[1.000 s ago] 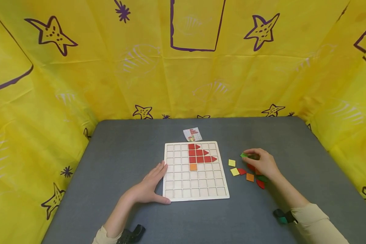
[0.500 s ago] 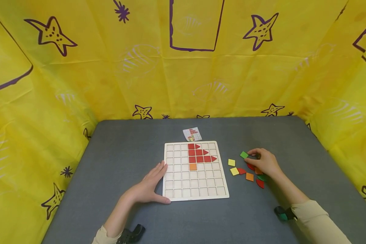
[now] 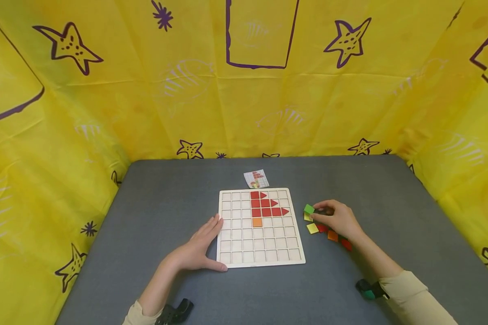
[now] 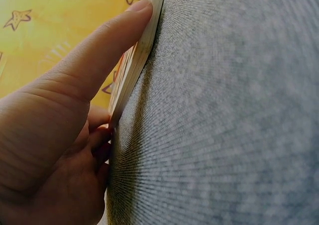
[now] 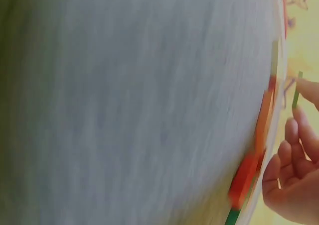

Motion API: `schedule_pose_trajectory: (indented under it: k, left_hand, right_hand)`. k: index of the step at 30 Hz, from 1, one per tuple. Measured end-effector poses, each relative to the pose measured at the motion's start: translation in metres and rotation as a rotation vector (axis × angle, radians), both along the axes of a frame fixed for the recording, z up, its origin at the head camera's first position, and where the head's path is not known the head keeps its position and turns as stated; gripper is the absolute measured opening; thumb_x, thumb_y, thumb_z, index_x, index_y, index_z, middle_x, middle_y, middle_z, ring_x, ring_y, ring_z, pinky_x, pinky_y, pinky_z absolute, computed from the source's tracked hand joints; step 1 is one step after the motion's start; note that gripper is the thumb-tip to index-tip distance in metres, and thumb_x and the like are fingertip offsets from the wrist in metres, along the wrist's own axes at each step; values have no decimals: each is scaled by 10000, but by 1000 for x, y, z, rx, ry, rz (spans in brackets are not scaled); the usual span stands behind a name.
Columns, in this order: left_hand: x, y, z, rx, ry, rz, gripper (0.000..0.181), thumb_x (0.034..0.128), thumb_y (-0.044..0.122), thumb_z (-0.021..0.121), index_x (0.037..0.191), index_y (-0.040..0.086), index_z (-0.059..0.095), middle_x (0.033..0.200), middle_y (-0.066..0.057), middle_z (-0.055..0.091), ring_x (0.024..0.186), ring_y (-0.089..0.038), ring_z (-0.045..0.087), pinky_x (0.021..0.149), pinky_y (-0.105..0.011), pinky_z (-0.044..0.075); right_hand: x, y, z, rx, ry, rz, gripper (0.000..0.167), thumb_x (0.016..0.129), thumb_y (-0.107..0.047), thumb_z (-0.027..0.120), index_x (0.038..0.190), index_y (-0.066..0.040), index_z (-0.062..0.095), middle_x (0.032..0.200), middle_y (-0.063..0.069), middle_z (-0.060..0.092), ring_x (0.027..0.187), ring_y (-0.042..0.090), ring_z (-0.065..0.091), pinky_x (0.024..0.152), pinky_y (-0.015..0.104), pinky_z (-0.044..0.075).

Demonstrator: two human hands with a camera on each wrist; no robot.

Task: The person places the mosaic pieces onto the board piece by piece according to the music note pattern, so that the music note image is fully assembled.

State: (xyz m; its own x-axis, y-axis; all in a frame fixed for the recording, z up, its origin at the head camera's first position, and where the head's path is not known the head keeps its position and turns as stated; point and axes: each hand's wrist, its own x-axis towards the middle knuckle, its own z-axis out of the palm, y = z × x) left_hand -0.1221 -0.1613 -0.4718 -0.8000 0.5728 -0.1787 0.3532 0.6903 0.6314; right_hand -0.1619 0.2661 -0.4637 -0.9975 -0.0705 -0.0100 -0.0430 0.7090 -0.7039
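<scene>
My right hand (image 3: 338,219) pinches a green square tile (image 3: 308,209) between thumb and fingertips. In the head view that tile overlaps a yellow square tile (image 3: 307,216) just right of the wooden grid board (image 3: 244,265); the right wrist view shows the green tile (image 5: 297,90) edge-on, held off the table. My left hand (image 3: 196,250) rests against the board's left edge with fingers extended, its thumb at the near-left corner. The left wrist view shows the thumb (image 4: 112,48) on the board's rim (image 4: 132,73). Red tiles (image 3: 266,212) and one orange square (image 3: 257,222) lie in the board's cells.
Under and beside the right hand lie a second yellow square (image 3: 312,229), an orange square (image 3: 332,235) and red pieces (image 3: 346,244), partly covered. A small printed pattern card (image 3: 256,179) lies behind the board. Yellow patterned cloth (image 3: 244,113) surrounds the grey table (image 3: 166,194).
The right hand has taken hold of the green tile, lifted it and carried it left toward the board, over a yellow tile. The left hand and board have not moved.
</scene>
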Motion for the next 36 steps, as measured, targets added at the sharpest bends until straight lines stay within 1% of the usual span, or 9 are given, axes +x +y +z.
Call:
schedule_pose_trajectory:
  k: [2, 6, 9, 14, 17, 21, 24, 29, 36]
  left_hand:
    - [0, 0, 0, 0, -2, 1, 1224, 693, 564, 821, 1554, 23, 140, 1625, -146, 32, 1484, -325, 34, 1109, -615, 148]
    - [0, 0, -1, -4, -9, 5, 1227, 693, 566, 820, 1556, 30, 133, 1627, -139, 26, 1485, -318, 29, 1116, -602, 146]
    - [0, 1, -1, -4, -13, 6, 1226, 693, 563, 821, 1557, 32, 132, 1627, -135, 24, 1486, -317, 28, 1119, -596, 144]
    - [0, 1, 0, -5, -12, 3, 1223, 695, 558, 822, 1556, 29, 133, 1627, -138, 27, 1485, -319, 30, 1121, -591, 148]
    - [0, 1, 0, -3, -13, 1, 1221, 697, 550, 824, 1555, 25, 133, 1626, -141, 27, 1485, -319, 28, 1123, -588, 147]
    - [0, 1, 0, -2, -10, -2, 1218, 700, 542, 826, 1553, 18, 133, 1625, -148, 25, 1485, -322, 25, 1123, -586, 144]
    - [0, 0, 0, -1, -5, -3, 1217, 701, 542, 825, 1552, 15, 133, 1624, -151, 25, 1484, -325, 25, 1122, -588, 146]
    - [0, -1, -1, 0, 5, -4, 1219, 701, 555, 820, 1553, 20, 132, 1625, -145, 25, 1484, -324, 28, 1114, -604, 152]
    - [-1, -1, -1, 3, 6, -11, 1221, 704, 561, 815, 1554, 21, 126, 1626, -144, 21, 1484, -320, 26, 1114, -603, 147]
  right_hand:
    - [2, -10, -1, -28, -9, 3, 385, 794, -352, 816, 1072, -104, 723, 1006, 66, 675, 847, 196, 584, 711, 318, 457]
    - [5, -29, -3, -91, -29, 24, 359, 778, -332, 830, 1050, -119, 731, 954, 48, 662, 795, 194, 543, 648, 286, 432]
    - [7, -44, -3, -129, -38, 63, 323, 777, -305, 831, 1035, -136, 734, 920, 41, 643, 792, 201, 517, 638, 293, 416]
    - [12, -67, -3, -152, -58, 141, 284, 782, -285, 823, 1024, -164, 738, 855, 10, 597, 797, 206, 494, 669, 305, 391]
    - [14, -78, -4, -160, -66, 192, 270, 774, -278, 831, 1007, -178, 740, 852, -11, 601, 790, 202, 499, 661, 305, 398]
    - [14, -91, -8, -116, -30, 267, 249, 755, -286, 848, 970, -219, 743, 905, -76, 643, 866, 168, 512, 740, 334, 427]
    - [12, -99, -9, -57, 13, 324, 227, 753, -278, 847, 951, -242, 742, 904, -115, 647, 909, 142, 510, 797, 367, 430]
    - [11, -111, -9, 26, 80, 396, 209, 755, -263, 837, 933, -237, 730, 880, -146, 641, 907, 112, 522, 819, 369, 440]
    - [10, -121, -7, 79, 125, 407, 220, 745, -225, 831, 941, -200, 734, 886, -146, 637, 900, 107, 516, 807, 345, 438]
